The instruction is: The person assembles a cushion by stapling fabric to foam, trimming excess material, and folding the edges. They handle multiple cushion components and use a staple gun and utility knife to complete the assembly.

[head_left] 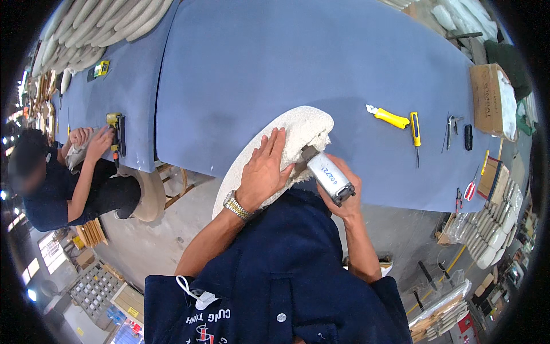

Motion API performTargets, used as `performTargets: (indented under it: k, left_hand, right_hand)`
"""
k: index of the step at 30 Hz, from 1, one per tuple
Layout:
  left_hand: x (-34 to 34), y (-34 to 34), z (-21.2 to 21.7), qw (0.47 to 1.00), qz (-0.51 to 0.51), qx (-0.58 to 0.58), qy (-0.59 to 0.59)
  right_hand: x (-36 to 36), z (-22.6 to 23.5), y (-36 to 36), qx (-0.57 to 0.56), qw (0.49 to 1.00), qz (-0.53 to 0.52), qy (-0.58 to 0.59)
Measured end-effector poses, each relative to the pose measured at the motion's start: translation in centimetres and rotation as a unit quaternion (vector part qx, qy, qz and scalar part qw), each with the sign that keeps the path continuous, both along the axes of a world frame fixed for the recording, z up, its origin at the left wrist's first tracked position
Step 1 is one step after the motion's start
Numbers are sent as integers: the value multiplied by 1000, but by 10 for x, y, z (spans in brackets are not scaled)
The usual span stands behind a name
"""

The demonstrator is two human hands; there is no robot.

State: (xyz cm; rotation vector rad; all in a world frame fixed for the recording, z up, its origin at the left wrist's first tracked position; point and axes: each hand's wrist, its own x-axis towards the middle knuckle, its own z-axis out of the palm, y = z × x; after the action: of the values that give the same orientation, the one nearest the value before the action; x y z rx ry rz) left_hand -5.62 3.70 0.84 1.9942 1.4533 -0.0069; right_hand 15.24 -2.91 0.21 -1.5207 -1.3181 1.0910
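A curved, padded piece covered in cream fabric lies tilted against the near edge of the blue table, partly in front of my body. Its fabric edge looks ragged on the right side. My left hand presses flat on it, fingers stretched out, with a metal watch on the wrist. In my right hand is a silver staple gun, its dark nose against or very close to the ragged fabric edge, beside my left fingertips. The gun's handle is mostly hidden by my hand.
On the blue table to the right lie a yellow utility knife, a yellow-handled screwdriver, red-handled scissors and a cardboard box. Cream padded pieces are stacked far left. A co-worker sits left beside another staple gun.
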Motion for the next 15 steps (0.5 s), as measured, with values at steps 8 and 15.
performTargets:
  k: [8,15]
  left_hand:
    - [5,-6,-3,1000,-3,16,10]
    - [6,-5,-4,1000,5,19,4]
  right_hand:
    - [4,3,-3,-21,999,41,-22]
    - [-2,9,2,-31,998,34,-31]
